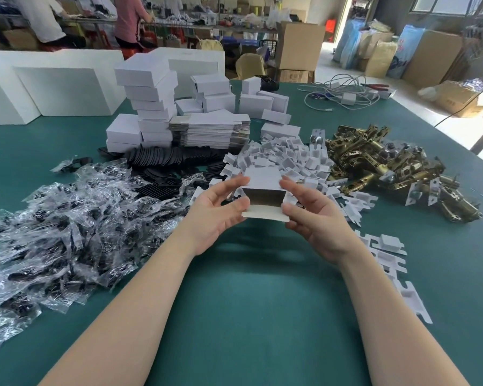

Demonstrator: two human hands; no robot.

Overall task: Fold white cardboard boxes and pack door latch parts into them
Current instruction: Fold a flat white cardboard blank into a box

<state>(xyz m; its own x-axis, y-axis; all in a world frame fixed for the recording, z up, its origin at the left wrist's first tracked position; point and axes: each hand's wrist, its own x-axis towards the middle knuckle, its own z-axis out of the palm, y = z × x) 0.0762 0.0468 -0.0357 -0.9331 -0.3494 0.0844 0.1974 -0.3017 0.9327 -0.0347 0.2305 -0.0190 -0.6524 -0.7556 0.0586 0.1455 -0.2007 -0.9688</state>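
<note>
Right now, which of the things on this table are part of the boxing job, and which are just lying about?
Job: open box held by left hand and right hand; flat box blanks; folded boxes; brass latches; white inserts; bagged parts.
Lying about: white cables; red pliers.

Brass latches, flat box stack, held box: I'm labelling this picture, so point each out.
brass latches (pixel 379 162): head view, middle of pile.
flat box stack (pixel 209 132): head view, top sheet.
held box (pixel 262 176): head view, upper panel.

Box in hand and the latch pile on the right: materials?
Box: thin cardboard, matte white outside, grey-brown uncoated inside, held open by left hand and right hand. Door latches: metal, probably brass-plated; shiny yellow-gold glints.
</note>
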